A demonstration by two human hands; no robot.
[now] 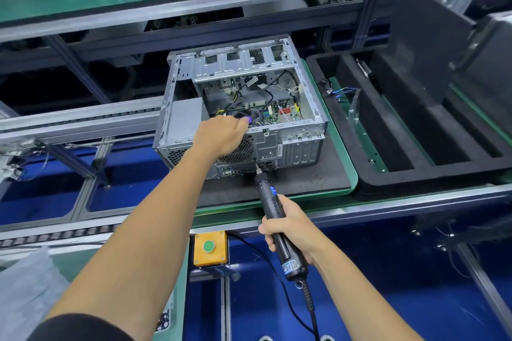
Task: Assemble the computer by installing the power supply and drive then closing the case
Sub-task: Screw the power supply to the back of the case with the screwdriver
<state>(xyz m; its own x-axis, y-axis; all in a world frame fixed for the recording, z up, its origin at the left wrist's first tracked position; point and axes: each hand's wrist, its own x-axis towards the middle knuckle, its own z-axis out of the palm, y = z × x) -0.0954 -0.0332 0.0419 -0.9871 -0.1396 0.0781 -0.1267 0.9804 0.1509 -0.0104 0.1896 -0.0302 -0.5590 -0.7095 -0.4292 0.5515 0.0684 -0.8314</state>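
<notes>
In the head view, an open computer case (243, 108) lies on its side on a dark foam mat (291, 183) on the green-edged bench (350, 174), its rear panel toward the person. The grey power supply (185, 119) sits inside the case's left end. The left hand (221, 135) rests on the case's upper rear edge, fingers (243, 122) curled over the rim. The right hand (291, 225) grips an electric screwdriver (274, 210), fingers wrapped round its barrel, bit tip against the rear panel. A black foam tray (415, 130) lies just right; a yellow button box (210, 248) sits below.
</notes>
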